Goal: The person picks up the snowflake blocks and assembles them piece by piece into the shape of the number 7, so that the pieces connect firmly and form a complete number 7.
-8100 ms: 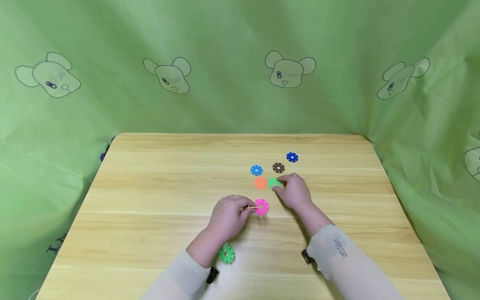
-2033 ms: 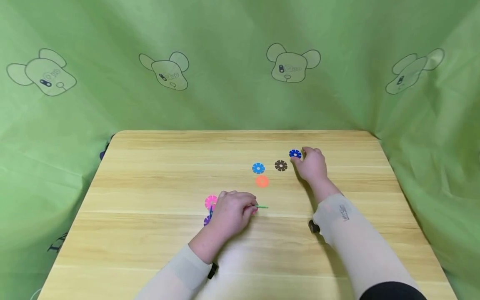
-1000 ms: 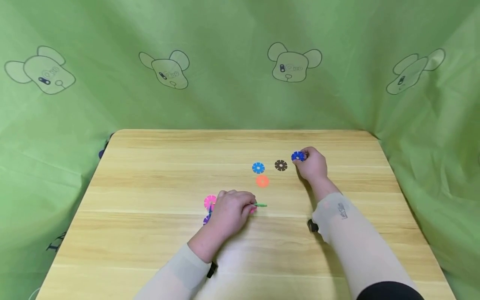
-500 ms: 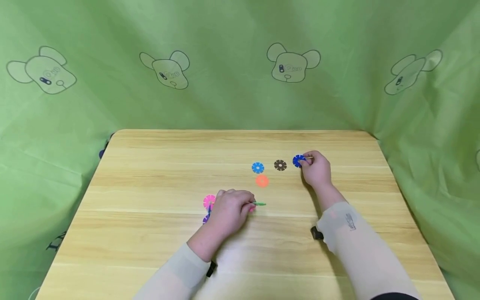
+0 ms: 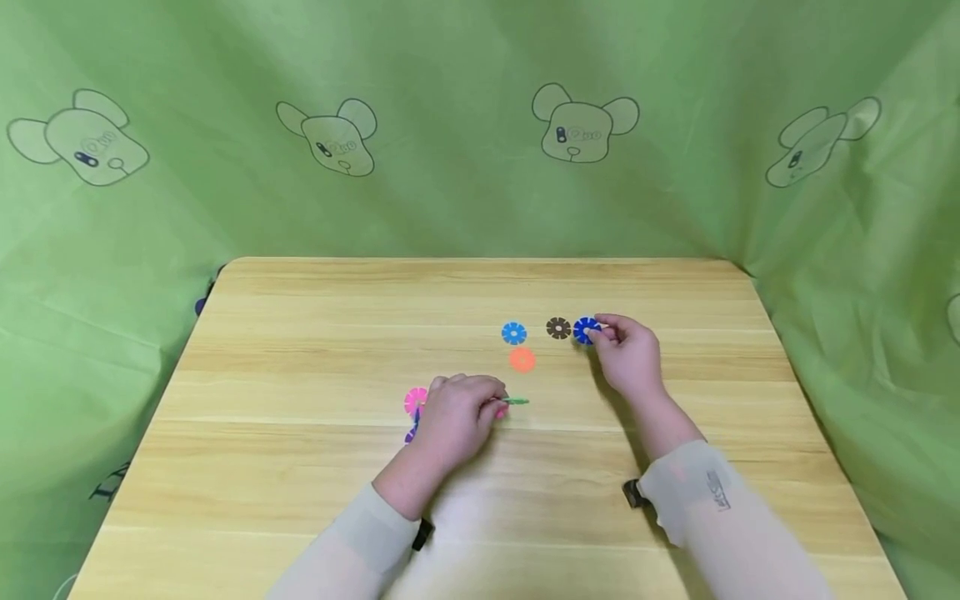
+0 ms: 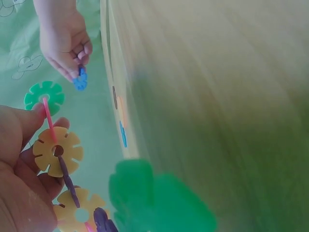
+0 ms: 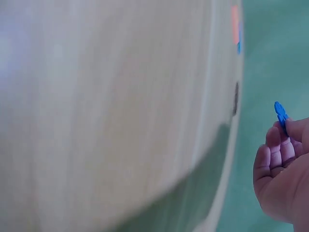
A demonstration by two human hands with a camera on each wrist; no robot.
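Note:
My left hand [image 5: 459,417] pinches a chain of slotted snowflake discs above the table. In the left wrist view, a green disc [image 6: 54,91] sits at its far end, followed by an edge-on pink piece [image 6: 49,118], a yellow disc [image 6: 71,146], a purple disc [image 6: 69,181] and another yellow disc [image 6: 94,199]. A pink disc [image 5: 414,401] shows left of the hand; a blurred green disc [image 6: 133,191] is close to that wrist camera. Between thumb and fingers, my right hand [image 5: 632,357] holds a dark blue disc [image 5: 581,326], beside the brown disc in the head view.
On the wooden table [image 5: 300,333] lie a light blue disc [image 5: 507,327], an orange disc [image 5: 522,360] and a brown disc [image 5: 551,326], grouped right of centre. A green curtain [image 5: 450,192] with printed bear heads surrounds the table's back and sides.
Earlier, my right hand reached for a green disc; it later took up the dark blue disc and brought it nearer. The left hand's chain has grown and shifted left.

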